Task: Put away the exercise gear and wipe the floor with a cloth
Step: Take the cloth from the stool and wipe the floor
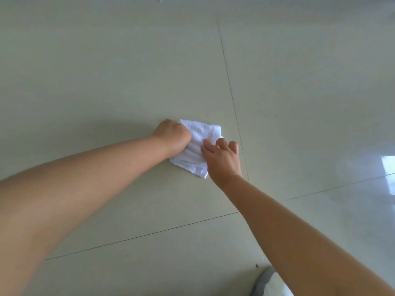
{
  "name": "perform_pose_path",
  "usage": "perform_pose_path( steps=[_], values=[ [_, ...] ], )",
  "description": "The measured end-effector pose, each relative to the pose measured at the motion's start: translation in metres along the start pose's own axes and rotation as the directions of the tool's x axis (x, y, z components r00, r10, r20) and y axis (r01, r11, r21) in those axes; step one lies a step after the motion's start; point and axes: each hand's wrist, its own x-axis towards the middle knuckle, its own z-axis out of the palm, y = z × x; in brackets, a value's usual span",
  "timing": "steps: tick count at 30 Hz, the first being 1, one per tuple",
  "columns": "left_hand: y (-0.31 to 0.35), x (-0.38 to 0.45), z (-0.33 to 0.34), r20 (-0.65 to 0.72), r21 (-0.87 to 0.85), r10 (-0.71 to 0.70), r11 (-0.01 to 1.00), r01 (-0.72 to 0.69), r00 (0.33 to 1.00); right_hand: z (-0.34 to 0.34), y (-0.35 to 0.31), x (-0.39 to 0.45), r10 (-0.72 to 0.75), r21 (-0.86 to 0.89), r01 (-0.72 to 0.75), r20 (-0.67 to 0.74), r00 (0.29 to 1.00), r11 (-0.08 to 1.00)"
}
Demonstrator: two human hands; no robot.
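A white folded cloth (197, 146) lies on the pale tiled floor (106, 71) near the middle of the view. My left hand (173, 135) grips the cloth's left edge with curled fingers, knuckles up. From the right, my right hand (223, 159) lies on top of the cloth, its fingers spread and bent over the fabric. Both bare forearms reach in from the bottom corners. No exercise gear is in view.
Dark grout lines (232, 99) cross the floor, one running just right of the cloth. A bright window reflection (388, 167) shines on the tiles at the right edge. A pale grey rounded object (264, 283) shows at the bottom under my right arm.
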Motion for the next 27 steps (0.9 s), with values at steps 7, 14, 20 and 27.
perform_pose_path(
  steps=[7, 14, 20, 27],
  values=[
    [0.055, -0.012, 0.007, 0.049, -0.053, 0.137, 0.990, -0.134, 0.989, -0.002, 0.018, -0.061, 0.094, -0.014, -0.093, 0.071, 0.993, 0.996],
    [0.056, -0.006, 0.013, 0.050, -0.006, 0.060, 0.998, -0.060, 0.997, 0.006, 0.043, -0.050, -0.210, 0.005, 0.211, -0.052, 0.976, 0.977],
    [0.093, 0.002, -0.010, 0.110, 0.019, -0.083, 0.996, 0.082, 0.990, -0.003, 0.105, -0.017, -0.515, -0.152, 0.500, -0.083, 0.853, 0.853],
    [0.177, 0.058, -0.047, 0.133, -0.032, -0.146, 0.988, 0.152, 0.980, -0.004, 0.207, -0.010, -0.588, -0.224, 0.557, -0.109, 0.801, 0.800]
  ],
)
